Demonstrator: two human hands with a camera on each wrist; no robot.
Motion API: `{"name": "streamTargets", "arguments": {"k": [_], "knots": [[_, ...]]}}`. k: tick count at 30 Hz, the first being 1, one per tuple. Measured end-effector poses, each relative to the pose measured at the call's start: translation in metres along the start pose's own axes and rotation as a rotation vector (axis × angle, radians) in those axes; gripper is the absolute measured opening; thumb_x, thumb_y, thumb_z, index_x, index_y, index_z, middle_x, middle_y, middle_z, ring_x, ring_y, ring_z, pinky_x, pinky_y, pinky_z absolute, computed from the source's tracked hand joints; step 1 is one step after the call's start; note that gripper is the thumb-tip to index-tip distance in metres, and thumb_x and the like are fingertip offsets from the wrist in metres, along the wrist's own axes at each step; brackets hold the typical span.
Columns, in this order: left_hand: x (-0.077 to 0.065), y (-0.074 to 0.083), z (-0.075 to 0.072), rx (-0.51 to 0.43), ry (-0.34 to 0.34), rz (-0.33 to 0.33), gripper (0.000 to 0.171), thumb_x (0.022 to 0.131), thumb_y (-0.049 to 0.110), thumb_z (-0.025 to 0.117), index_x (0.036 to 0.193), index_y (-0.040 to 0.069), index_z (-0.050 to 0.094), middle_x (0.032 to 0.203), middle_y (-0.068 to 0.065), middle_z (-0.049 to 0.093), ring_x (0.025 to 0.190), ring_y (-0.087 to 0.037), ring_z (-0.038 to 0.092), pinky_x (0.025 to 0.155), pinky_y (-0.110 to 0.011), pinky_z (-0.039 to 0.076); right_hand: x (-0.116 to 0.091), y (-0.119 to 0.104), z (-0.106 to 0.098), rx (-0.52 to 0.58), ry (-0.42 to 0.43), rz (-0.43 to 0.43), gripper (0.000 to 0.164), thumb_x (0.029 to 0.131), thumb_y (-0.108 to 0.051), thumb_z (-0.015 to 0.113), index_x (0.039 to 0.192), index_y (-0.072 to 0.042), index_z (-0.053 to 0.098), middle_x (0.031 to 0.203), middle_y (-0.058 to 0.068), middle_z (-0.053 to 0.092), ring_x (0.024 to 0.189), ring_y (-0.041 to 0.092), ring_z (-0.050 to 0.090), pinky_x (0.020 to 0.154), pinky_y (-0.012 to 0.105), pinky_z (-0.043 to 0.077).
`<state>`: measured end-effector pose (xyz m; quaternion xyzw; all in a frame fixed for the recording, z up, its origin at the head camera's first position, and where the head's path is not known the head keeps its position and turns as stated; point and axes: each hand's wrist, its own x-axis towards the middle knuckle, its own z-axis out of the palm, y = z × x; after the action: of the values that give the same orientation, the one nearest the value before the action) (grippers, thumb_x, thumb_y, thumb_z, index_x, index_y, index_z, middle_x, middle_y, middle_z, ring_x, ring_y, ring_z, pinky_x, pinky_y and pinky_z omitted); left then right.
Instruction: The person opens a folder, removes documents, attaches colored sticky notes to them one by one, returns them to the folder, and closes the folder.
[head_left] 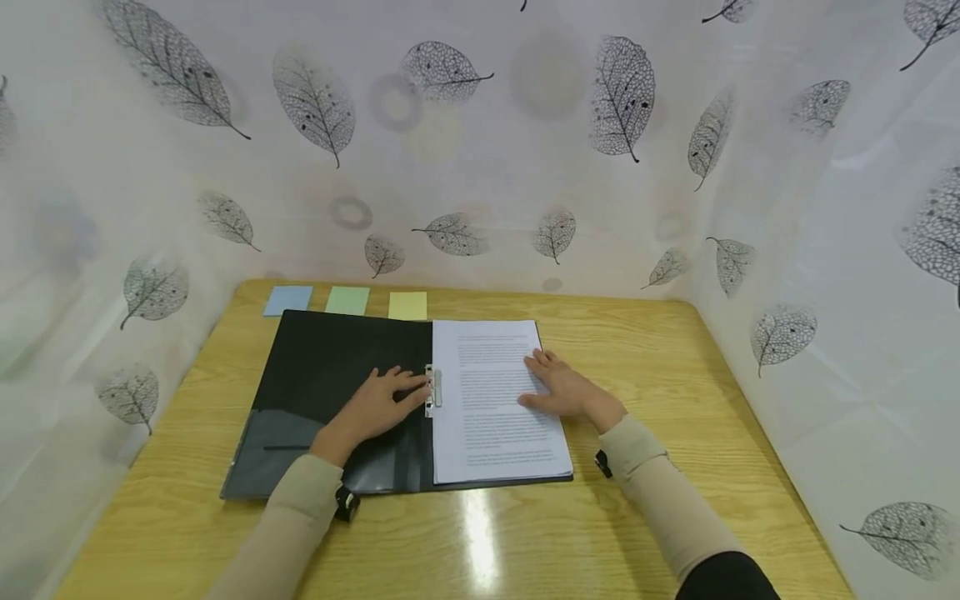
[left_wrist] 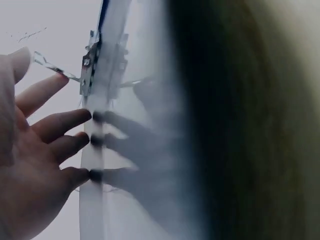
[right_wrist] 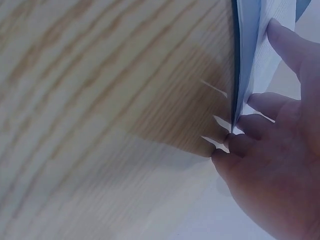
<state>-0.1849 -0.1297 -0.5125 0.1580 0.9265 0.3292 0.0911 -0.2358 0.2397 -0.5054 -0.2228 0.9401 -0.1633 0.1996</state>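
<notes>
A black clip folder (head_left: 330, 354) lies spread on the wooden table, with a stack of printed sheets (head_left: 495, 392) on its right side. At the spine sits a metal clip (head_left: 438, 388). My left hand (head_left: 381, 406) reaches over the left cover, thumb and index fingertips right at the clip. In the left wrist view its index finger meets the clip's wire lever (left_wrist: 47, 64), while the other fingertips touch the shiny cover. My right hand (head_left: 562, 390) rests with spread fingers on the right edge of the sheets; in the right wrist view, the lower fingertips reach past that edge onto the table.
Blue (head_left: 288, 301), green (head_left: 347, 301) and yellow (head_left: 408, 306) sticky notes lie in a row behind the folder. A grey pocket (head_left: 277, 442) covers the lower left cover. A leaf-patterned curtain (head_left: 480, 167) surrounds the table (head_left: 637, 333) at the back and sides.
</notes>
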Motion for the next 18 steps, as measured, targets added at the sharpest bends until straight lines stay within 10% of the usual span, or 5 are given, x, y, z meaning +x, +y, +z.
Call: {"name": "streamTargets", "arguments": {"k": [8, 11, 14, 18], "knots": [[0.011, 0.013, -0.002, -0.035, 0.162, 0.040, 0.039, 0.105, 0.037, 0.066, 0.133, 0.012, 0.075, 0.140, -0.015, 0.069, 0.141, -0.040, 0.057, 0.120, -0.062, 0.040, -0.001, 0.001, -0.001, -0.001, 0.007, -0.006, 0.090, 0.104, -0.054, 0.060, 0.167, -0.003, 0.023, 0.176, 0.021, 0.010, 0.164, 0.043, 0.008, 0.131, 0.059, 0.018], [0.022, 0.016, -0.002, -0.055, 0.266, 0.034, 0.036, 0.105, 0.034, 0.067, 0.129, 0.009, 0.077, 0.126, -0.013, 0.077, 0.105, -0.032, 0.076, 0.099, -0.054, 0.059, -0.001, 0.001, -0.001, 0.003, 0.005, -0.011, 0.090, 0.104, -0.054, 0.060, 0.167, -0.003, 0.022, 0.176, 0.021, 0.010, 0.164, 0.044, 0.008, 0.131, 0.060, 0.017], [0.033, 0.014, 0.000, -0.067, 0.369, 0.028, 0.033, 0.105, 0.030, 0.068, 0.125, 0.006, 0.078, 0.112, -0.015, 0.081, 0.064, -0.019, 0.067, 0.077, -0.045, 0.060, -0.001, 0.001, -0.001, 0.014, -0.001, -0.012, 0.090, 0.104, -0.053, 0.061, 0.167, -0.003, 0.022, 0.176, 0.021, 0.009, 0.164, 0.044, 0.007, 0.131, 0.060, 0.017], [0.044, 0.011, 0.002, -0.062, 0.453, 0.023, 0.030, 0.105, 0.024, 0.068, 0.123, 0.003, 0.078, 0.100, -0.015, 0.081, 0.050, -0.009, 0.049, 0.065, -0.036, 0.052, -0.001, 0.001, -0.001, 0.020, -0.004, -0.008, 0.090, 0.103, -0.053, 0.061, 0.168, -0.004, 0.021, 0.176, 0.021, 0.008, 0.164, 0.044, 0.006, 0.131, 0.060, 0.016]]}}
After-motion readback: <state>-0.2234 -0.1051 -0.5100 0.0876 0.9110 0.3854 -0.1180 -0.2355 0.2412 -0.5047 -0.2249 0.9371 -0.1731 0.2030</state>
